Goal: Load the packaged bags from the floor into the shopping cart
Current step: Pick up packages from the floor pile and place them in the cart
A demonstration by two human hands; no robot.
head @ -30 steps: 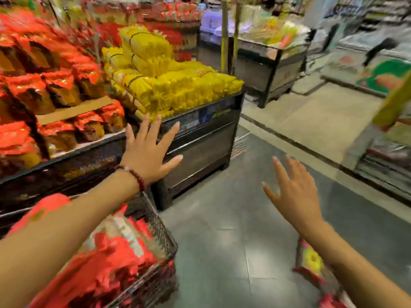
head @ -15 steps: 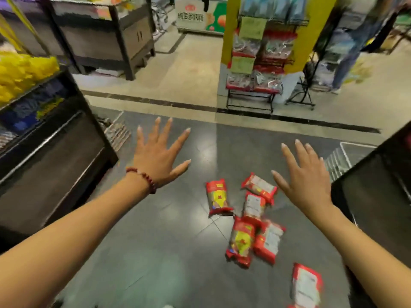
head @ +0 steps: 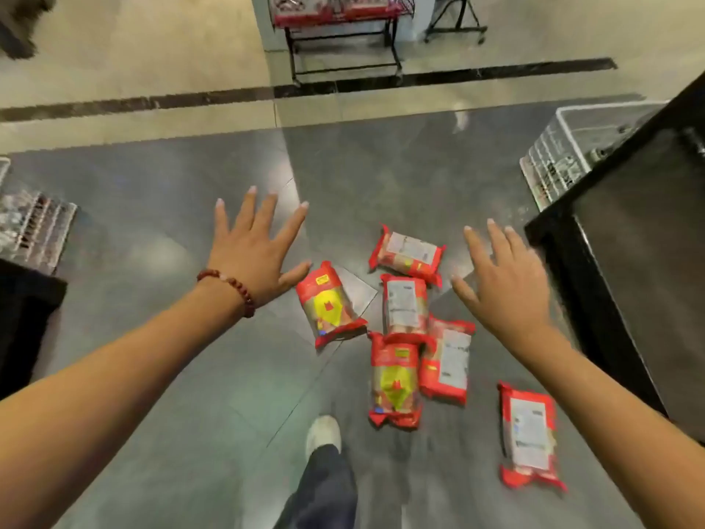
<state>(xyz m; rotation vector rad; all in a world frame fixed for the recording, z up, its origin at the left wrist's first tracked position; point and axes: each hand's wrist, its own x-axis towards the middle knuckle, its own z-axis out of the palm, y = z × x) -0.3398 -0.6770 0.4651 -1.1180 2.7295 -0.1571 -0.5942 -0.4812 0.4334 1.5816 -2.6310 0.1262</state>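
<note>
From the head camera I see my left hand (head: 256, 250) and right hand (head: 507, 284) both spread flat, palms down, holding nothing, above the grey floor (head: 171, 376). Six red packaged bags (head: 404, 311) lie on the floor between and below the hands, one (head: 528, 437) apart under my right forearm. A black display cabinet (head: 629, 284) edges close beside the right hand; left of the left hand the floor is open. My shoe (head: 323, 433) stands near the bags.

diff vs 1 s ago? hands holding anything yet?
The view swung right and down, off the loaded cart and shelves onto six red bags lying on the floor. A shoe has stepped into view. Left hand and right hand stay open and empty, fingers spread; nothing taken hold of.
</note>
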